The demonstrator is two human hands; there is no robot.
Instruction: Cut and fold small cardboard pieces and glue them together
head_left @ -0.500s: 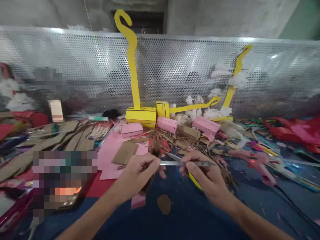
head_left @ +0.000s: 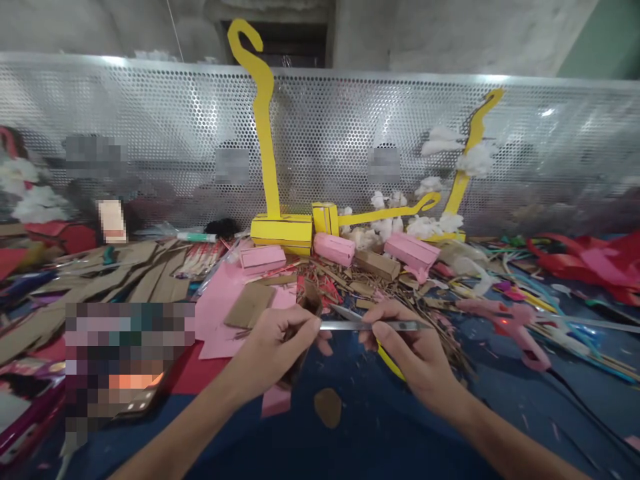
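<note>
Nothing's really moved since the earlier frame: left hand (head_left: 280, 343) pinches the metal strip (head_left: 345, 326) and brown cardboard (head_left: 311, 297), right hand (head_left: 410, 340) has fingers closed on the strip's right end plus yellow-handled scissors (head_left: 390, 362). Looks like lining-up; next calls for steadiness.

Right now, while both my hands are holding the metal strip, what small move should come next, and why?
I would probably angle the scissors away from the left hand first. The right hand seems to hold them together with the metal strip, and their pointed blade faces the left hand, which pinches the strip's other end.
</note>
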